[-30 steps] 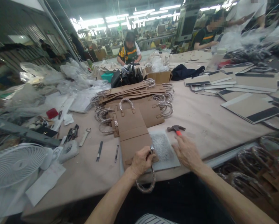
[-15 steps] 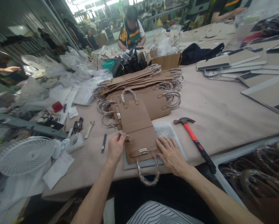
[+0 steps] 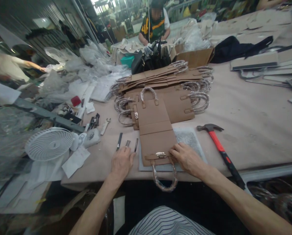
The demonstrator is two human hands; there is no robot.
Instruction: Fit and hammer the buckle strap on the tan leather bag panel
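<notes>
Hands rest at the near edge of a big work table (image 3: 246, 107) covered in pale cloth. The right hand (image 3: 188, 159) lies flat on the near right corner of a brown bag (image 3: 158, 135), with its fingers spread a little and pressing down, not gripping. The bag lies open and flat, right in front of the person, between the two hands. Its near end sits on a grey pad (image 3: 193, 140). A shiny metal clasp (image 3: 160, 155) sits on the strap near the bag's edge, just beside the right hand. The bag's wrapped handle (image 3: 165, 178) hangs over the table edge.

The left hand (image 3: 121, 162) lies on the table just left of the bag. Its fingers are loosely bent and reach to some small thin metal tools (image 3: 127, 144). I cannot tell if it holds one of them.

More brown bags are piled in a stack (image 3: 165, 88) behind the open one, with their wrapped handles sticking out at the sides. A hammer (image 3: 220, 150) with a red handle lies to the right, near the pad. A small white fan (image 3: 49, 143) stands at the left, with pliers (image 3: 94, 122) near it. Far back, another person (image 3: 154, 27) in a dark vest works behind some black bags (image 3: 149, 60).
</notes>
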